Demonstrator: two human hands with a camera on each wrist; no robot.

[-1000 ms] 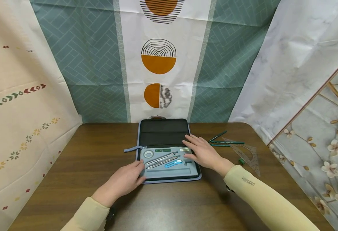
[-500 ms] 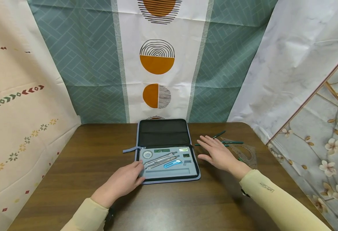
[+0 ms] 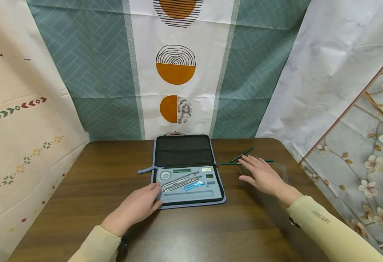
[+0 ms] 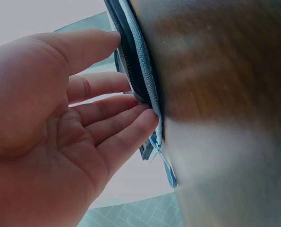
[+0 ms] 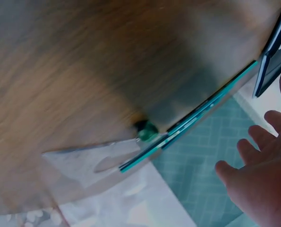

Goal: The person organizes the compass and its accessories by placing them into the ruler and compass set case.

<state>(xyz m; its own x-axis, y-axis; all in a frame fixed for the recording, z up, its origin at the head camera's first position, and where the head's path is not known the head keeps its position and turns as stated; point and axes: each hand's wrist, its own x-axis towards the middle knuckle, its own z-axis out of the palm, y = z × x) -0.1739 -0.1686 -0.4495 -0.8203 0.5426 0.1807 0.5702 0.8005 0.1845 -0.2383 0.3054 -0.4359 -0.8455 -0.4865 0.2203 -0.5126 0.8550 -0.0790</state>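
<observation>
An unzipped case (image 3: 184,150) lies spread on the table, its grey tray (image 3: 191,199) holding a compass (image 3: 181,179), a second metal instrument, a blue cutter (image 3: 194,185), a round white piece (image 3: 165,175) and small green pieces. My left hand (image 3: 135,208) rests with relaxed fingers on the case's left edge; in the left wrist view the fingertips of that hand (image 4: 83,109) touch the zipped rim (image 4: 145,61). Right of the case, my right hand (image 3: 264,177) is held with spread fingers beside green pencils (image 3: 230,163), gripping nothing. In the right wrist view that hand (image 5: 263,161) appears apart from the pencils (image 5: 192,118).
A clear set square (image 3: 280,171) lies partly hidden behind the right hand. The right wrist view shows a small green sharpener-like object (image 5: 146,130) next to the pencils. Patterned curtains stand behind the brown table (image 3: 112,171) and along both sides.
My right hand has moved right, from above the tray's right side to the pencils, uncovering a small green piece in the tray. My left hand has stayed at the case's edge.
</observation>
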